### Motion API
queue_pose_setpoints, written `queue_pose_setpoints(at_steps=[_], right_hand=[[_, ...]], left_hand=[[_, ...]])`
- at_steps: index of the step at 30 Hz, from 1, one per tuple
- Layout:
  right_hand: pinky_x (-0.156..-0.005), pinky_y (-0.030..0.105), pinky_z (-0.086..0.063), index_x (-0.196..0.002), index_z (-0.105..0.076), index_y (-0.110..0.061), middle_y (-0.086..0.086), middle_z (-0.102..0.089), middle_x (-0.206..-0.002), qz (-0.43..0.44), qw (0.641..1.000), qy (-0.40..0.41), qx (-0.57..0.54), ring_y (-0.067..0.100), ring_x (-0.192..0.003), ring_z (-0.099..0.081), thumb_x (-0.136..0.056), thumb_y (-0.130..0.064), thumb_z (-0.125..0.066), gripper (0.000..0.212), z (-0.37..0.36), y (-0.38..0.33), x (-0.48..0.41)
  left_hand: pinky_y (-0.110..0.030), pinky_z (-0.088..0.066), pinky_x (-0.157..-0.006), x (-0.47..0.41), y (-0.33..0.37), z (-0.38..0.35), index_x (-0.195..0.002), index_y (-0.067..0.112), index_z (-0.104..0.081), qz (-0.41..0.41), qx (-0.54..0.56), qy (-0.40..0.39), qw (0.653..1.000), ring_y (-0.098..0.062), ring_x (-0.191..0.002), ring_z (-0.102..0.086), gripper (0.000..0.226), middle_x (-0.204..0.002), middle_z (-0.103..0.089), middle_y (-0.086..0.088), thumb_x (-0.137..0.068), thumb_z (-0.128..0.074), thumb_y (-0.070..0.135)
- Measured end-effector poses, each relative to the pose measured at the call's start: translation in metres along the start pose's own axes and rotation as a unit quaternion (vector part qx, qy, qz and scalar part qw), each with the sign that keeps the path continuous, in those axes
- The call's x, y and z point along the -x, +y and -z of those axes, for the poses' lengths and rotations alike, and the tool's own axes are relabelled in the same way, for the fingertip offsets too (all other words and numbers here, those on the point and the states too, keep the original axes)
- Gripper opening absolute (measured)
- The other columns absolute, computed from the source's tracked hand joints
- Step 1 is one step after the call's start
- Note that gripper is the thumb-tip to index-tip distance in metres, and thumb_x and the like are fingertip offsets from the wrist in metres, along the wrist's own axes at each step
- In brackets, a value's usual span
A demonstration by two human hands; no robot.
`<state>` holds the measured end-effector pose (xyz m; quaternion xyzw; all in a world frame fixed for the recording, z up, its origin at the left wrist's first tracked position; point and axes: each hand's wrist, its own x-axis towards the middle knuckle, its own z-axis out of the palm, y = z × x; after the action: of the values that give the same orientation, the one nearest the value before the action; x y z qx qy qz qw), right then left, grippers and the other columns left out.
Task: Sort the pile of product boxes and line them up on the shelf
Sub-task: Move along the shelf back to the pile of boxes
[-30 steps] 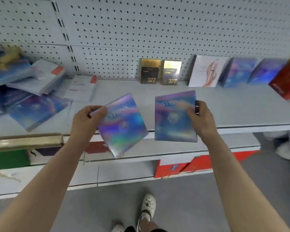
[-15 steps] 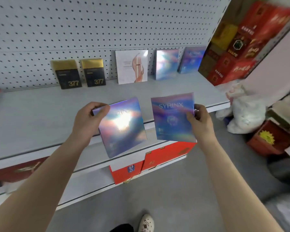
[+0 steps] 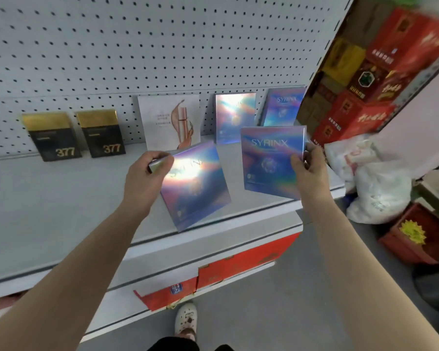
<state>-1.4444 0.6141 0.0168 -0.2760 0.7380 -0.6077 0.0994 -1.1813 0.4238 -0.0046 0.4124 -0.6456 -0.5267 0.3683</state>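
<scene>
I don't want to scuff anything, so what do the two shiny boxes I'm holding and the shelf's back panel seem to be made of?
Left-hand box and right-hand box: probably thin card under glossy holographic film; both show a rainbow sheen, with bright glare on the left one. Back panel: seemingly painted sheet metal, matte pale grey, punched with regular holes.

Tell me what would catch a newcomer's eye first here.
Mid-frame, the left hand grips a tilted shiny holographic square box and the right hand a matching upright holographic box, over the grey metal shelf. Behind, at left, two black-and-gold boxes marked 377 stand against the pale pegboard.
</scene>
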Motion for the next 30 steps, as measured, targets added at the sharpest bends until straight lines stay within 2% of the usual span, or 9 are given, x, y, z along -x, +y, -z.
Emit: queue_pose_setpoints(at_steps=[4,8,13,16,18,21,25,27,30], right_hand=[[-0.066,0.019,-0.049,-0.113,-0.048,-0.018,0.001,-0.055,-0.091,-0.001,1.0,-0.004,-0.01,0.001,-0.078,-0.058,-0.098,-0.009,-0.051,0.017,-0.014,0.013,-0.046],[-0.058,0.007,-0.043,-0.115,-0.046,-0.012,-0.004,-0.05,-0.083,-0.007,1.0,0.016,-0.016,-0.011,-0.062,-0.053,-0.098,0.001,-0.046,0.022,-0.012,0.027,-0.086],[-0.078,0.035,-0.048,-0.114,-0.048,-0.022,0.002,-0.056,-0.091,-0.024,0.999,0.03,-0.007,0.009,-0.078,-0.055,-0.097,-0.009,-0.05,0.022,0.012,0.057,-0.146],[-0.077,0.033,-0.049,-0.118,-0.047,-0.024,0.016,-0.055,-0.099,-0.015,1.0,0.019,-0.008,0.01,-0.079,-0.055,-0.096,-0.01,-0.05,0.026,0.029,0.072,-0.189],[-0.08,0.025,-0.052,-0.126,-0.043,-0.027,0.011,-0.057,-0.107,-0.005,1.0,-0.025,-0.01,0.005,-0.086,-0.06,-0.098,-0.005,-0.048,0.036,0.039,0.08,-0.221],[-0.106,0.048,-0.043,-0.145,-0.033,-0.034,0.007,-0.049,-0.142,0.014,0.993,-0.117,-0.002,0.02,-0.125,-0.052,-0.098,-0.006,-0.048,0.057,0.05,0.096,-0.266],[-0.095,0.044,-0.048,-0.142,-0.033,-0.047,0.0,-0.053,-0.135,0.039,0.986,-0.165,0.008,0.015,-0.103,-0.056,-0.088,-0.011,-0.053,0.068,0.051,0.111,-0.309],[-0.094,0.04,-0.05,-0.14,-0.034,-0.052,0.004,-0.047,-0.139,0.05,0.981,-0.188,0.016,0.018,-0.111,-0.059,-0.082,-0.011,-0.058,0.076,0.051,0.118,-0.329],[-0.098,0.032,-0.049,-0.139,-0.044,-0.04,0.006,-0.045,-0.13,0.092,0.964,-0.242,0.062,0.022,-0.117,-0.055,-0.079,-0.007,-0.07,0.073,0.049,0.123,-0.357]], left_hand=[[-0.051,-0.052,-0.084,-0.047,0.004,-0.019,-0.086,0.043,-0.067,-0.011,-0.015,-0.012,1.0,-0.02,-0.095,-0.066,0.011,-0.094,-0.069,0.013,-0.076,-0.064,0.049],[-0.047,-0.052,-0.086,-0.083,0.009,-0.048,-0.088,0.043,-0.067,-0.01,-0.012,-0.018,1.0,-0.018,-0.096,-0.066,0.018,-0.096,-0.07,0.014,-0.073,-0.064,0.052],[-0.04,-0.05,-0.085,-0.118,0.014,-0.094,-0.088,0.039,-0.07,-0.004,-0.019,-0.008,1.0,-0.016,-0.091,-0.065,0.011,-0.095,-0.07,0.012,-0.079,-0.068,0.043],[-0.041,-0.05,-0.087,-0.134,0.016,-0.124,-0.085,0.042,-0.07,0.0,-0.011,0.003,1.0,-0.013,-0.088,-0.062,0.01,-0.091,-0.069,0.013,-0.076,-0.069,0.044],[-0.044,-0.051,-0.086,-0.14,0.016,-0.143,-0.085,0.042,-0.07,0.01,0.0,0.018,1.0,-0.015,-0.084,-0.062,0.019,-0.089,-0.07,0.009,-0.068,-0.068,0.051],[-0.041,-0.051,-0.077,-0.144,0.017,-0.173,-0.084,0.039,-0.07,0.027,0.012,0.045,0.999,-0.013,-0.076,-0.059,0.026,-0.084,-0.069,0.008,-0.064,-0.069,0.055],[-0.032,-0.046,-0.075,-0.144,0.018,-0.204,-0.083,0.038,-0.07,0.02,0.022,0.064,0.997,-0.01,-0.076,-0.057,0.017,-0.082,-0.067,0.009,-0.069,-0.071,0.048],[-0.025,-0.046,-0.072,-0.141,0.018,-0.214,-0.084,0.038,-0.07,0.018,0.018,0.078,0.997,-0.007,-0.075,-0.057,0.015,-0.081,-0.067,0.012,-0.071,-0.071,0.047],[-0.018,-0.047,-0.066,-0.138,0.016,-0.226,-0.087,0.031,-0.069,0.027,0.028,0.103,0.994,-0.004,-0.071,-0.058,0.01,-0.078,-0.068,0.013,-0.078,-0.075,0.032]])
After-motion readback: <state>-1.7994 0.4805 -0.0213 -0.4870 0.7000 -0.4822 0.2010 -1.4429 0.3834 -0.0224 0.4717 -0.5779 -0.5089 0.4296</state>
